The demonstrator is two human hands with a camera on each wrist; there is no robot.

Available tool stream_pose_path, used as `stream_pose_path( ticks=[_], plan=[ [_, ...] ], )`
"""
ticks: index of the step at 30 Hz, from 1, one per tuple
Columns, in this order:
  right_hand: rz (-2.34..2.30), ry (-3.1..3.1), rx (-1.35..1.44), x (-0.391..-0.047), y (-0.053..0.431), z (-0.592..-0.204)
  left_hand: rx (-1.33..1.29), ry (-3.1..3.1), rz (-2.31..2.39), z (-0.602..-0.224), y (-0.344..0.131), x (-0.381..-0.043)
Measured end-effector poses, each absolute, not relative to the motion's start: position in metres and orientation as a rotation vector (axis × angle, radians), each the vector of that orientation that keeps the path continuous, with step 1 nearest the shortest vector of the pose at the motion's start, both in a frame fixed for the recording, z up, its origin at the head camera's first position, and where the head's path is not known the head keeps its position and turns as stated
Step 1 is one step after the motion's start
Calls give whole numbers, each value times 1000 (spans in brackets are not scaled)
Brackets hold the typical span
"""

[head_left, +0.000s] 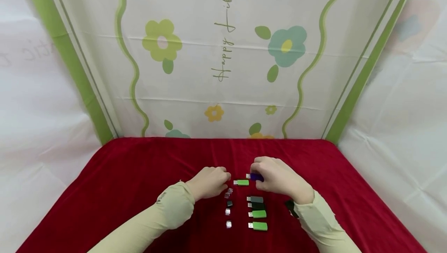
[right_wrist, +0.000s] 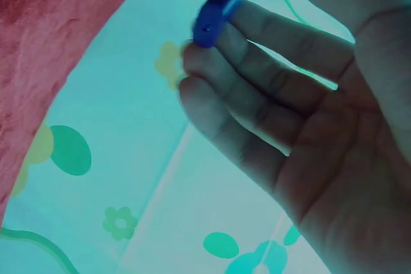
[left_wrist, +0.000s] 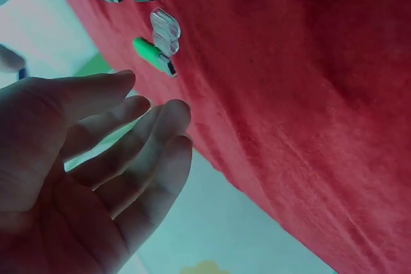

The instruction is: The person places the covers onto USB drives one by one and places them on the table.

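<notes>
Nearest on red-clothed surface (head_left: 174, 194): two green USB sticks (head_left: 259, 226), in line with clear caps (head_left: 228, 224). Beyond: left hand (head_left: 209, 182), angled inward, fingers loosely bent, thumb apart, gap shown only in left wrist view. Farthest: right hand (head_left: 277, 174), pinching blue USB stick (head_left: 256, 177); metal plug shown in head view, hidden from right wrist view.

Script lettering (head_left: 224, 35) "Happy Life", dk green, on white back curtain (head_left: 195, 86), turned sideways, reads btm to top: "Happy" below, "Life" above. L side curtain (head_left: 31, 109) has faint grey letters (head_left: 39, 50), approx "ntic", w/ more marks lower L, too blurry to read.
</notes>
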State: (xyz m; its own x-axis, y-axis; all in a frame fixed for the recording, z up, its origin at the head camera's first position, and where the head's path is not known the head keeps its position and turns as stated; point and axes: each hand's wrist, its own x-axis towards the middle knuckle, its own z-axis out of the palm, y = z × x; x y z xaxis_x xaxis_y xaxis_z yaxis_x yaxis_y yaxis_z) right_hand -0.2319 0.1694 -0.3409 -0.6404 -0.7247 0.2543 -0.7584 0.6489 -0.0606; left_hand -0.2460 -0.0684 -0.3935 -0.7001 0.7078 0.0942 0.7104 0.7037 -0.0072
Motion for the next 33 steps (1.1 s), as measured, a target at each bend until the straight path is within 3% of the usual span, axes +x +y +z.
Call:
stream_pose_path(
  ticks=[33],
  plan=[
    [270,-2513,1258,-225,170,-335,-1344,-2869,55,-407,-40,-272]
  ],
)
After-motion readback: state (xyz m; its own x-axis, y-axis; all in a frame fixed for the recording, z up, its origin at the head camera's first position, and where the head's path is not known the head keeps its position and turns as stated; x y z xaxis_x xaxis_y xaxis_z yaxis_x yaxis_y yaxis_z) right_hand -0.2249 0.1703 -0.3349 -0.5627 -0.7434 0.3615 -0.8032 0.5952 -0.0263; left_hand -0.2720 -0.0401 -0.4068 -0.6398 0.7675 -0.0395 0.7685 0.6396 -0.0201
